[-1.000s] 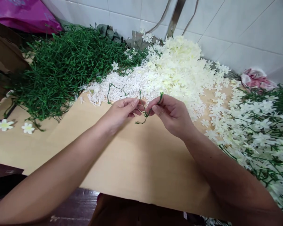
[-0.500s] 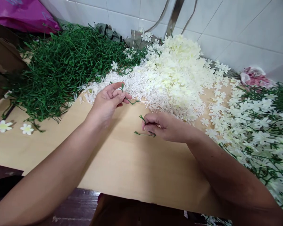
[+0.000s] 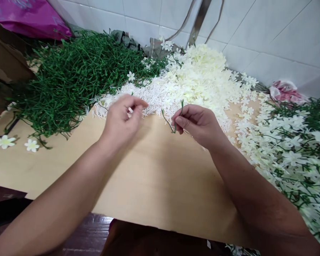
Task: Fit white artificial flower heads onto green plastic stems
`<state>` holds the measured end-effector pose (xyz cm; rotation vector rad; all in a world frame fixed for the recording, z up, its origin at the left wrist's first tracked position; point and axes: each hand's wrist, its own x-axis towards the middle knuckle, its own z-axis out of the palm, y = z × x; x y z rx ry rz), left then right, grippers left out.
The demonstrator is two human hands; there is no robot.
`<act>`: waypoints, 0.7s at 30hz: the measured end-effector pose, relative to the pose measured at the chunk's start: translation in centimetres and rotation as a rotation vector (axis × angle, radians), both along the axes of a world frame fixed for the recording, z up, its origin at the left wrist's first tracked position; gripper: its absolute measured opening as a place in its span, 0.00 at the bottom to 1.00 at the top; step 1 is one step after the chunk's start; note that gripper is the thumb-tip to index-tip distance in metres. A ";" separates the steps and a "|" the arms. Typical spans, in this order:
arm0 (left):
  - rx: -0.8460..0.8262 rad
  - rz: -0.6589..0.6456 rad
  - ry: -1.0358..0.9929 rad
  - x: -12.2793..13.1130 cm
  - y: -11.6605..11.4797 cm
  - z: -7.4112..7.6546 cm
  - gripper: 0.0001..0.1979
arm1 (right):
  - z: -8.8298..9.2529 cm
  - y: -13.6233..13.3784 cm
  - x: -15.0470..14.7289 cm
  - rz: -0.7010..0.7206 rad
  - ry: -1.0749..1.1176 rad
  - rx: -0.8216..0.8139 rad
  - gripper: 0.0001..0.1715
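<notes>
Branched green stem (image 3: 175,128), tips up, in right fingers (image 3: 182,122)

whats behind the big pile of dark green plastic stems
Behind the pile of dark green plastic stems, crumpled dark grey material and the white tiled wall show, with a magenta plastic bag at the back left. The pile covers whatever lies lower there.

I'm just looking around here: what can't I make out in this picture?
All in the head view:
Left hand: blurred, so I can't tell whether its fingertips hold anything.
Green stem: partly covered by the fingers of the right hand.
Purple bag: cut off by the top and left edges; its sides hide any contents.
Stemmed white flowers: cut off by the right edge.
</notes>
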<state>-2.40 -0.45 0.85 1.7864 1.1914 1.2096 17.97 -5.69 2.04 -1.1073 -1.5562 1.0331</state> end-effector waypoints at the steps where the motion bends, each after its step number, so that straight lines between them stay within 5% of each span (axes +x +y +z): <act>1: -0.125 -0.085 -0.012 0.5 -0.4 -0.1 0.08 | -0.1 0.1 -0.2 -0.042 0.053 0.014 0.13; 5: -0.500 -0.325 -0.163 2.0 -0.9 -1.4 0.16 | -0.7 0.1 -0.8 -0.038 0.123 -0.013 0.14; 10: -0.542 -0.360 -0.344 2.5 -0.5 -2.0 0.11 | -1.4 -0.2 -0.8 0.091 0.039 -0.091 0.06; 12: -0.548 -0.321 -0.380 2.4 -0.3 -2.1 0.09 | -1.6 0.2 -0.5 0.106 -0.095 -0.095 0.01; 17: -0.602 -0.386 -0.411 1.8 0.3 -2.2 0.09 | -2.5 4.2 -0.6 -0.093 -0.652 0.188 0.10; 21: -0.655 -0.442 -0.345 1.7 0.4 -2.3 0.09 | -4.2 7.6 -1.6 -0.114 -1.024 0.291 0.12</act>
